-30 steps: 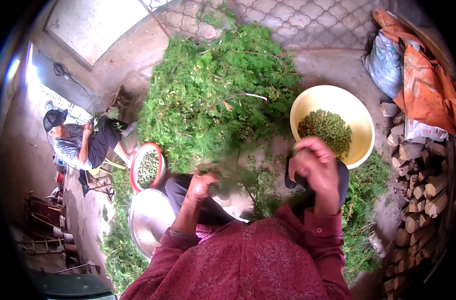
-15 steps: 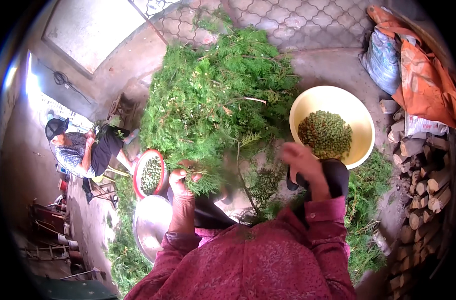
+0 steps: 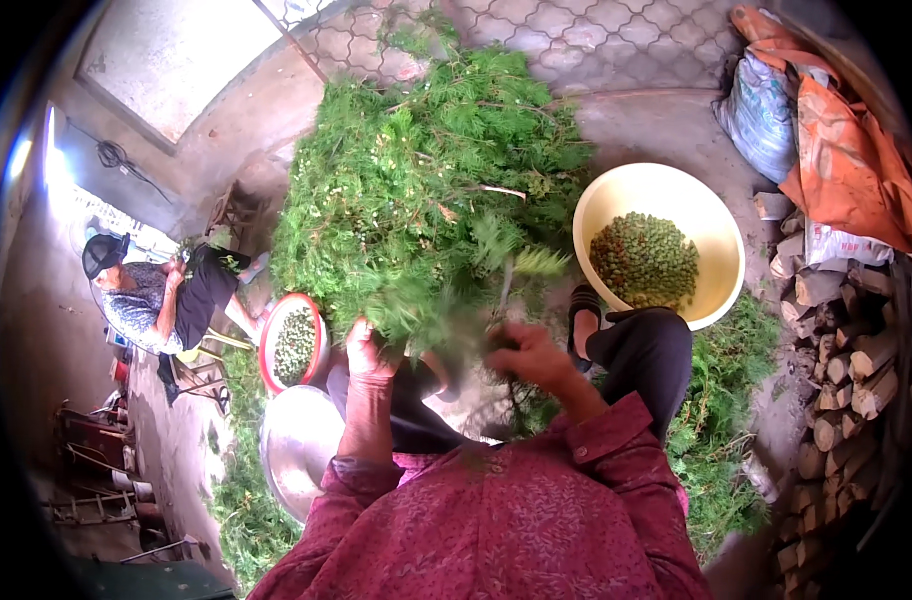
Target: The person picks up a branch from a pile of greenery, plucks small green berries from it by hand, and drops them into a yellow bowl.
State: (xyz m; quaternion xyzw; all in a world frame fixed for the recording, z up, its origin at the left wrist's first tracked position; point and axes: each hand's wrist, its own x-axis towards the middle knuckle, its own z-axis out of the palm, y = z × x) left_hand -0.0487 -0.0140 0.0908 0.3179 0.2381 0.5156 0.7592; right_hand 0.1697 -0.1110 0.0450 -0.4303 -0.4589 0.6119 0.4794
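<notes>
My left hand is closed round a feathery green sprig, blurred at its far end. To its right, my right hand has its fingers curled in by the blurred foliage, near the stem of an upright leafy branch. What those fingers hold is hidden. Beyond both hands lies a big heap of cut green branches. A wide cream basin at the right holds many small green, round fruits or cones.
A red-rimmed basin of pale green pieces and a metal basin stand at left. Beyond them, a person in a dark cap sits on a low seat. Stacked firewood and orange sacks line the right side.
My right hand has come away from the cream basin, leftward to the foliage, and its fingers have curled. My left hand keeps its sprig, which has swung up and right.
</notes>
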